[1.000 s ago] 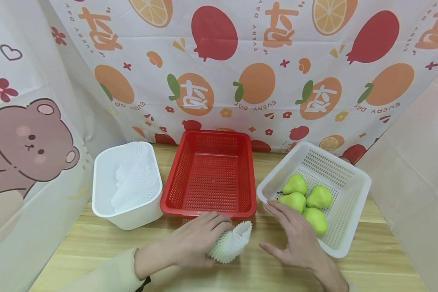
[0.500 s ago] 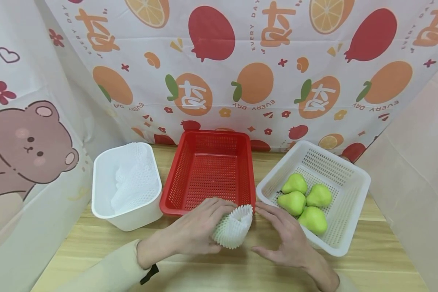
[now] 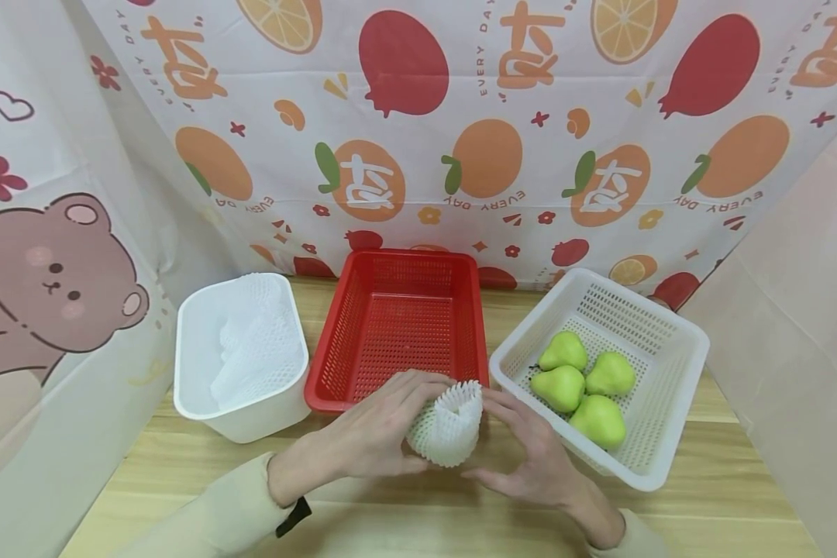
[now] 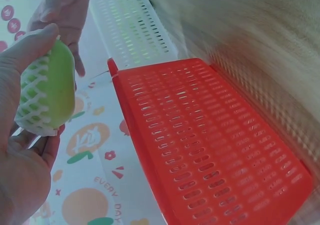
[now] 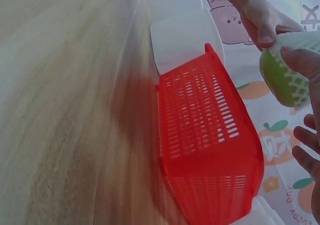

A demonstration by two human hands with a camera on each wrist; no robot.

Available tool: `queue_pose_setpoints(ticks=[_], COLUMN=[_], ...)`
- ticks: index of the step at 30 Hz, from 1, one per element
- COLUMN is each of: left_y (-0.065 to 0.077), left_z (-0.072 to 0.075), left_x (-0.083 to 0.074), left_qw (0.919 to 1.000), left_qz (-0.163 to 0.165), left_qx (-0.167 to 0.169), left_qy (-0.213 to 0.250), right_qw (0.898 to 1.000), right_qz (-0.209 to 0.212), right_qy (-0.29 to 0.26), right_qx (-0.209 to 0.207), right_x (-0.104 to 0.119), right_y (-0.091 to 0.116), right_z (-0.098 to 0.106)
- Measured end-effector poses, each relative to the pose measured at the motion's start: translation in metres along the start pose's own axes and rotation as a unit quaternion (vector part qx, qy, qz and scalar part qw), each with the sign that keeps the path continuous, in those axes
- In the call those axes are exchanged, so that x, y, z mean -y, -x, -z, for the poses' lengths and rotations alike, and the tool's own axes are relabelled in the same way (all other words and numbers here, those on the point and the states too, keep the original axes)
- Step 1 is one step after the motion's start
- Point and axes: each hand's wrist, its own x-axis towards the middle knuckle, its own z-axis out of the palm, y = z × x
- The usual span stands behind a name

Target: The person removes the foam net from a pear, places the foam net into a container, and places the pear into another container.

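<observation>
Just in front of the red basket, my left hand [image 3: 373,430] grips a green pear [image 4: 63,82] partly covered by a white foam net [image 3: 458,426]. Bare green skin shows at one end of the pear in both wrist views. My right hand [image 3: 530,457] is close at the pear's right side, fingers spread and not wrapped around it. In the right wrist view its thumb [image 5: 300,60] overlaps the foam net and seems to touch it. Several bare green pears [image 3: 600,421] lie in the white basket [image 3: 669,457] on the right.
Behind the hands stands the red perforated basket [image 3: 321,387], nothing visible inside. To its left is a white bin [image 3: 251,418] holding white foam nets [image 3: 261,341]. A fruit-printed cloth [image 3: 418,170] hangs behind the wooden table [image 3: 725,504].
My left hand has lifted the netted pear slightly up and away from me. My right hand has moved left from beside the white basket to the pear.
</observation>
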Motion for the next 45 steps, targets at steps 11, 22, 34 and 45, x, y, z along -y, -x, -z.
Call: queue_pose_setpoints(ticks=[11,22,34,45], left_y=[0.0,-0.003,-0.006,-0.004], left_z=[-0.003,-0.01,-0.013,-0.016], left_x=[0.001,0.001,0.001,0.001], left_qw=[0.9998,0.9987,0.9976,0.9963], left_qz=[0.004,-0.001,0.015,0.035], left_qx=[-0.005,-0.023,-0.029,-0.019], left_qy=[0.019,0.046,0.061,0.076], right_qw=[0.999,0.998,0.998,0.997], right_qz=[0.001,-0.001,-0.001,0.008], right_qy=[-0.032,-0.054,-0.045,-0.036], right_qx=[-0.012,-0.032,-0.046,-0.073], right_x=[0.0,0.002,0.0,-0.004], right_y=[0.002,0.0,-0.001,-0.001], right_z=[-0.01,-0.015,-0.018,-0.021])
